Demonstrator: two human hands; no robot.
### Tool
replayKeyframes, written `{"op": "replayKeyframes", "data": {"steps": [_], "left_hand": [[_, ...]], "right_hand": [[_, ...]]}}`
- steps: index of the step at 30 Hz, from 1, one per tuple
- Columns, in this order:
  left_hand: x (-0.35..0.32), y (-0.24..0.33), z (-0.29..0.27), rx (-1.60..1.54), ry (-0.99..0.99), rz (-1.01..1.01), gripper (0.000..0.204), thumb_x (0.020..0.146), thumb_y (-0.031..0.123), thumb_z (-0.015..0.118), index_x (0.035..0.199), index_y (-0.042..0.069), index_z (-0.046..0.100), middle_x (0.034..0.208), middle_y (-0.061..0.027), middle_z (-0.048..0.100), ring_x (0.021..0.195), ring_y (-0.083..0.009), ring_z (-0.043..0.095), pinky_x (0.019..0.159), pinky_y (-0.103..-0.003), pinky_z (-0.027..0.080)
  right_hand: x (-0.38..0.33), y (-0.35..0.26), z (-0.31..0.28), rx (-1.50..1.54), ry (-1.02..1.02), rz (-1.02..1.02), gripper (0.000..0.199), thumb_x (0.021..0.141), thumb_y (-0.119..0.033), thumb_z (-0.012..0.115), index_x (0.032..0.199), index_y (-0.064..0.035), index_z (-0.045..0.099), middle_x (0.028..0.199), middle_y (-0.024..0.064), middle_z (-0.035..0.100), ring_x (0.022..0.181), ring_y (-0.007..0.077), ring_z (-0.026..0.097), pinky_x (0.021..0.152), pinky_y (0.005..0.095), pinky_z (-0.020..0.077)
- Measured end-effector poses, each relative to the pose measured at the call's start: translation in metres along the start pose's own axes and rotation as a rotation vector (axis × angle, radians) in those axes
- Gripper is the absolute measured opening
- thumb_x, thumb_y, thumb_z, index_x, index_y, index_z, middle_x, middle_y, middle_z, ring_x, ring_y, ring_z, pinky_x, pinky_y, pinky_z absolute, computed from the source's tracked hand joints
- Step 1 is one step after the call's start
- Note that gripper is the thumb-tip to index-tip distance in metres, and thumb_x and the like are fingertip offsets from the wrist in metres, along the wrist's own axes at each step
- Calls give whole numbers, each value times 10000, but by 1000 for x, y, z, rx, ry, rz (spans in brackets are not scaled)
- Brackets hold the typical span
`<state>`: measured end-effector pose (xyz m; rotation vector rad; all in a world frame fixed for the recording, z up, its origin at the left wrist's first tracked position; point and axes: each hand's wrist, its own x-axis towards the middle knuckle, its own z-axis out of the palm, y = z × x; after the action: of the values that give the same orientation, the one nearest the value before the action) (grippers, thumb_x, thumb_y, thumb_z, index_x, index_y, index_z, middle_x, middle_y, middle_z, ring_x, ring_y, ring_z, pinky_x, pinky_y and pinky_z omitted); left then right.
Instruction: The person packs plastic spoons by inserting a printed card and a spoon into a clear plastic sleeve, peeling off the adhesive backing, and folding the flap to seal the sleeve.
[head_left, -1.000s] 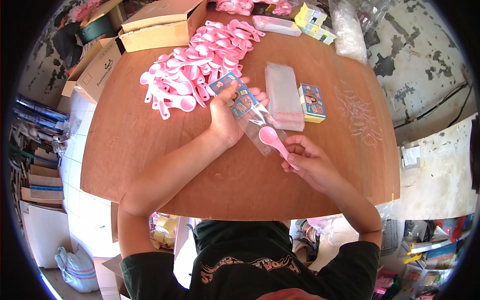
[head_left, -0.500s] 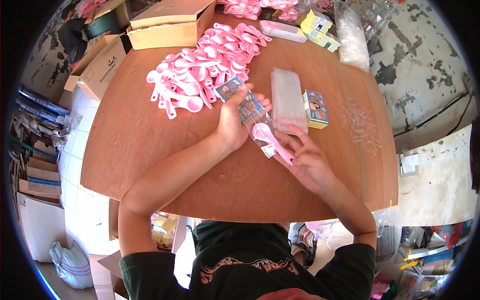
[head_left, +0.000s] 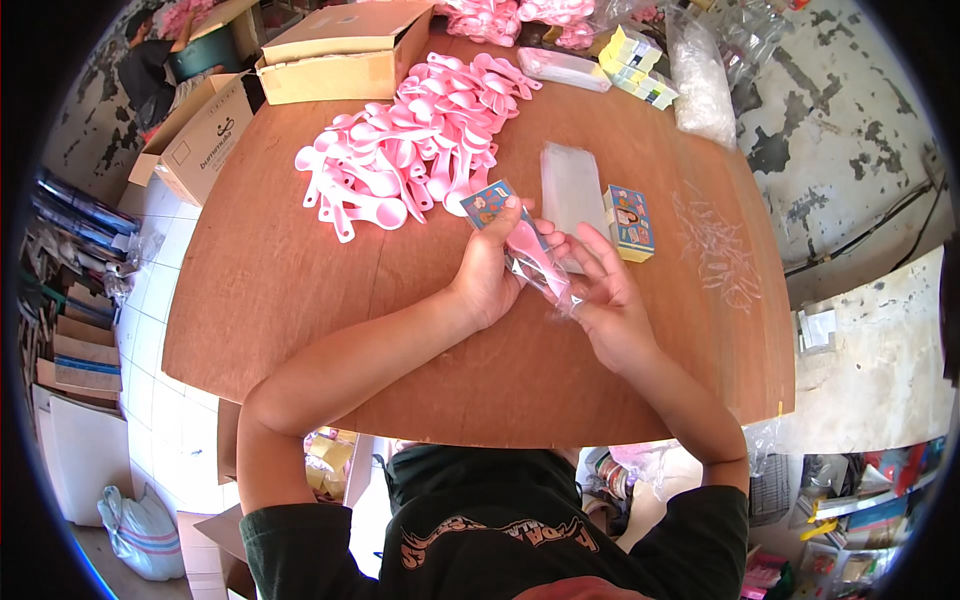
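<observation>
A pink spoon (head_left: 527, 245) sits half inside a clear plastic sleeve (head_left: 548, 280), gripped by the left hand (head_left: 490, 268) and right hand (head_left: 605, 300) together.

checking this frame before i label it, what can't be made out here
- Head view: the lower end of the pink spoon is covered by the left hand and the clear bag.
- The left hand's grip on the small printed card hides part of the card.
- The right hand shows only its back; its palm side is hidden.
- Top edge cuts off the far pink spoons.
</observation>
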<state>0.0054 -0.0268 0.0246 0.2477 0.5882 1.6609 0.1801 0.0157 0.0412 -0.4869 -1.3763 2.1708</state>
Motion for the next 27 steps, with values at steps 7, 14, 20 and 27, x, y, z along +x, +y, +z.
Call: {"op": "replayKeyframes", "data": {"steps": [7,14,20,27], "left_hand": [[5,5,-1,-58,42,23,411,1020,445,390,1186,71,428,951,-124,601,976,-292,638,895,-444,542],[7,7,-3,-97,48,11,421,1024,463,356,1139,67,443,946,-140,616,945,-295,634,891,-452,535],[10,2,-6,-76,-43,-50,444,1002,502,394,1130,81,455,990,-143,625,1013,-296,614,965,-455,484],[11,5,-5,91,-126,-163,544,979,520,436,1290,75,404,1162,-144,568,1097,-284,568,1011,-452,422]], "right_hand": [[9,-6,-1,-158,-32,-96,613,897,67,535,1454,-43,306,1464,132,371,1292,233,471,1008,354,449],[12,-8,5,-578,40,-230,352,921,75,541,1268,18,552,1305,139,555,1209,192,551,931,283,506],[19,-20,0,-785,227,-450,131,896,41,612,1000,13,687,1114,91,658,940,131,647,773,236,529],[35,-114,4,-1124,443,-294,176,842,-6,676,1016,15,690,802,51,679,701,70,594,600,207,454]]}}
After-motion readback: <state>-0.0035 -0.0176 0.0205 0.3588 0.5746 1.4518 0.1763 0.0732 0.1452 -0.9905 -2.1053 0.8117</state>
